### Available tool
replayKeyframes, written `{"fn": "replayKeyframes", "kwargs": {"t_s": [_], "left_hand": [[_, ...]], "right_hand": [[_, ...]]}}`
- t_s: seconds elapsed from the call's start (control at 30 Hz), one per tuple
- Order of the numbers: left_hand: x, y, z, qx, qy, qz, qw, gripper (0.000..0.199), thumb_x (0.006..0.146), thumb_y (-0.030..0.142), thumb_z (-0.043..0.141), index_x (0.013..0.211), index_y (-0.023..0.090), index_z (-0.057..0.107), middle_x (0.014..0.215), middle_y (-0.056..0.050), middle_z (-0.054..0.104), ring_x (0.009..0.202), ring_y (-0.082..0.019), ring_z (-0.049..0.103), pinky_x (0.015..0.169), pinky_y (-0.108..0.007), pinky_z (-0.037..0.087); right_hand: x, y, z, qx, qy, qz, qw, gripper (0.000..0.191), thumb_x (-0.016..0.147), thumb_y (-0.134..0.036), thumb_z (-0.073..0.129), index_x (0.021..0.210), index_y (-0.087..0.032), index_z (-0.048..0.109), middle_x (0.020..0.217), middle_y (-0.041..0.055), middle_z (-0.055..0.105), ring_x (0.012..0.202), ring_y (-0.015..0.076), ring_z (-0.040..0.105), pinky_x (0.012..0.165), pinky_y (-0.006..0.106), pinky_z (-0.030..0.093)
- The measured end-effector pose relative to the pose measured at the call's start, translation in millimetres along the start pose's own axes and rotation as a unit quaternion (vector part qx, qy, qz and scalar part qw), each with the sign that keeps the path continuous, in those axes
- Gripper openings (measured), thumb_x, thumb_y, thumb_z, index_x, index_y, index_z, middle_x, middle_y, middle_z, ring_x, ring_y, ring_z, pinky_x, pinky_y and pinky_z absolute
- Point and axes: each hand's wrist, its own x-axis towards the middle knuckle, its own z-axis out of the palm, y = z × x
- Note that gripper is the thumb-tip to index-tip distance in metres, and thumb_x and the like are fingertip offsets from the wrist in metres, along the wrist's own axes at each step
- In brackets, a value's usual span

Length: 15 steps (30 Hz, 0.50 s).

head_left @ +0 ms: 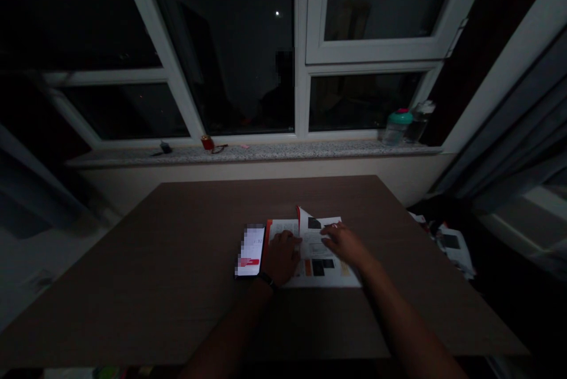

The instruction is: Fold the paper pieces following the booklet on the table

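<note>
An open magazine or booklet [316,252] with text and pictures lies on the brown table. My left hand [282,258], with a dark band at the wrist, rests on its left page, fingers stretched toward the fold. Over the right page is my right hand [344,243], its fingers apart and their tips at the paper. Near the top of the fold, one leaf [303,213] curls up. Just left of the booklet lies a phone [251,252] with a lit screen, close to my left hand but held by neither hand.
The table [177,261] stands against a wall below a window. On the stone sill [274,152] are a small red item [207,142], a small dark item [165,147] and a teal-lidded bottle [397,126] beside a clear one [420,122]. Papers [456,249] lie beyond the table's right edge.
</note>
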Motion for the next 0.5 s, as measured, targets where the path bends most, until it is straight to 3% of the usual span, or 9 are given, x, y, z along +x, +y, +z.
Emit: {"fn": "replayKeyframes", "kwargs": {"t_s": [0.2,0.3,0.5], "left_hand": [[-1,-7,-2.8,0.037,0.038,-0.021,0.998,0.027,0.098,0.03,0.043,0.117,0.026,0.061,0.128,-0.006,0.047,0.118,-0.026,0.041,0.099,-0.042,0.036],[0,-14,-3.7,0.052,0.046,-0.042,0.997,0.031,0.101,0.034,0.035,0.112,0.027,0.063,0.127,-0.006,0.048,0.119,-0.026,0.041,0.095,-0.041,0.038],[-1,-25,-0.8,0.097,0.072,-0.065,0.991,0.031,0.094,0.039,0.051,0.121,0.027,0.06,0.129,-0.007,0.049,0.117,-0.027,0.043,0.098,-0.043,0.036]], "right_hand": [[-2,-3,-2,0.048,-0.015,-0.028,0.998,0.02,0.087,-0.031,0.059,0.102,-0.022,0.07,0.088,0.0054,0.068,0.088,0.0214,0.06,0.084,0.034,0.045],[-2,-8,-3,0.084,-0.015,-0.034,0.996,0.019,0.087,-0.031,0.059,0.099,-0.023,0.071,0.088,0.0047,0.068,0.084,0.0196,0.061,0.077,0.03,0.046],[-3,-16,8,0.17,-0.033,-0.071,0.982,0.019,0.087,-0.028,0.058,0.099,-0.023,0.071,0.092,0.0044,0.068,0.085,0.0186,0.061,0.077,0.029,0.046]]}}
